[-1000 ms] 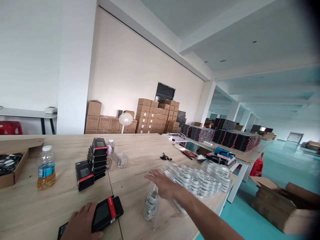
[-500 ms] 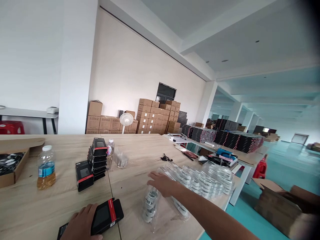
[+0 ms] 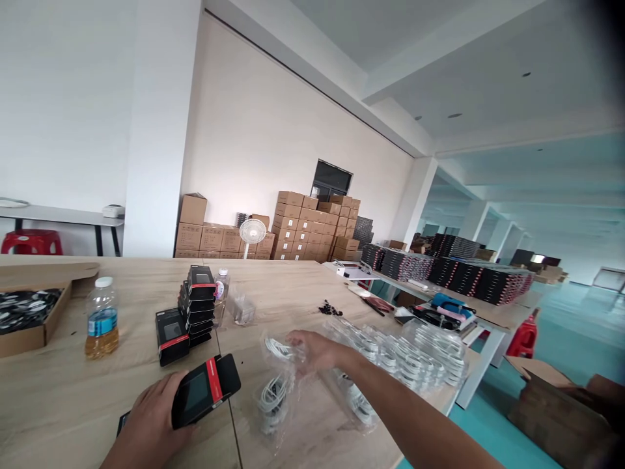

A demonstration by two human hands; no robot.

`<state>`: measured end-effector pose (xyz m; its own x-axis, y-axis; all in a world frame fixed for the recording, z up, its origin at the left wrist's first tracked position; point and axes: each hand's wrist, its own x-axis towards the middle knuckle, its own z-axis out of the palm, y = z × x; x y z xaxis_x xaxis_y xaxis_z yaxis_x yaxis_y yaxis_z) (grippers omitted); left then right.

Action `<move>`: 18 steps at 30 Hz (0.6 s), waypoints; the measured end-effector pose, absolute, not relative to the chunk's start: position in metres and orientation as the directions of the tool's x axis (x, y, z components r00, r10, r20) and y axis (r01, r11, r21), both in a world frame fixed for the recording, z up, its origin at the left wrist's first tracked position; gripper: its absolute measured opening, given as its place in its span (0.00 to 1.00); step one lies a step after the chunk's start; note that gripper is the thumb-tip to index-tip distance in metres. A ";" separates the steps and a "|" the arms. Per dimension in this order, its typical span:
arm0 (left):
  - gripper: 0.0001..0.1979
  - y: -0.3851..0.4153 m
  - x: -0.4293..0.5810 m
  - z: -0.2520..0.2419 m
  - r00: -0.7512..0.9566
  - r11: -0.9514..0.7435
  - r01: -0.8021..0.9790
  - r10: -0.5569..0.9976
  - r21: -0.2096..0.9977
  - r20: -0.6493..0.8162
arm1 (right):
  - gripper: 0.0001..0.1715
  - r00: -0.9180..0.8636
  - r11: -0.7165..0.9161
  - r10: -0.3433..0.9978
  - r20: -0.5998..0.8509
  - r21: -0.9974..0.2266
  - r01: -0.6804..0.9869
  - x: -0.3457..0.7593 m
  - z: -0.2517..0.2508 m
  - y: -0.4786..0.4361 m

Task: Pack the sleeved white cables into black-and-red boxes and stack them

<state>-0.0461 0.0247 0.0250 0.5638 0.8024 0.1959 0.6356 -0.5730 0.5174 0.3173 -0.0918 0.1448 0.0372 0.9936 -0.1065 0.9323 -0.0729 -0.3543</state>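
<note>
My left hand (image 3: 159,413) is closed round a black box (image 3: 199,392) with a red band and a dark window; its flap end points right. Part of another dark box shows behind that wrist. In my right hand (image 3: 315,352) is a bagged white cable (image 3: 279,348), pinched by the clear plastic at its right side. Just below it more coiled cables in clear bags (image 3: 272,397) lie on the table. Rows of bagged white cables (image 3: 405,355) spread to the right, partly behind my right forearm.
Stacked black boxes (image 3: 200,293) stand at centre left, with a bottle (image 3: 221,293) beside them. A bottle of amber liquid (image 3: 102,319) and an open carton (image 3: 57,312) are further left. Small black pieces (image 3: 330,307) lie near clear plastic pieces (image 3: 241,307). An open carton (image 3: 561,410) sits on the floor.
My right hand has lifted a bagged cable off the pile and shifted it slightly left. My left hand has raised the black box a little from the table. The view has turned slightly left.
</note>
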 end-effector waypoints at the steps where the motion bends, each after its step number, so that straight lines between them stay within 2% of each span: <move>1: 0.35 0.025 -0.047 0.026 0.556 -0.578 0.621 0.801 0.530 0.222 | 0.44 0.044 -0.079 0.994 -0.103 -0.376 0.923 0.315 0.147 -0.091; 4: 0.34 0.024 -0.049 0.025 0.539 -0.597 0.580 0.791 0.554 0.288 | 0.43 0.059 -0.094 0.993 -0.098 -0.400 0.912 0.305 0.153 -0.090; 7: 0.34 0.023 -0.048 0.024 0.536 -0.612 0.546 0.780 0.572 0.323 | 0.50 0.081 -0.106 0.993 -0.082 -0.355 0.929 0.291 0.159 -0.087; 10: 0.35 0.022 -0.047 0.024 0.538 -0.622 0.526 0.772 0.581 0.340 | 0.53 0.082 -0.091 0.996 -0.047 -0.252 0.963 0.274 0.163 -0.082; 15: 0.36 0.022 -0.046 0.026 0.527 -0.617 0.550 0.779 0.563 0.339 | 0.51 0.067 -0.067 0.998 0.003 0.014 0.998 0.251 0.171 -0.078; 18: 0.35 0.021 -0.047 0.028 0.524 -0.621 0.562 0.779 0.547 0.345 | 0.50 0.056 -0.057 0.998 0.018 0.070 0.996 0.242 0.178 -0.079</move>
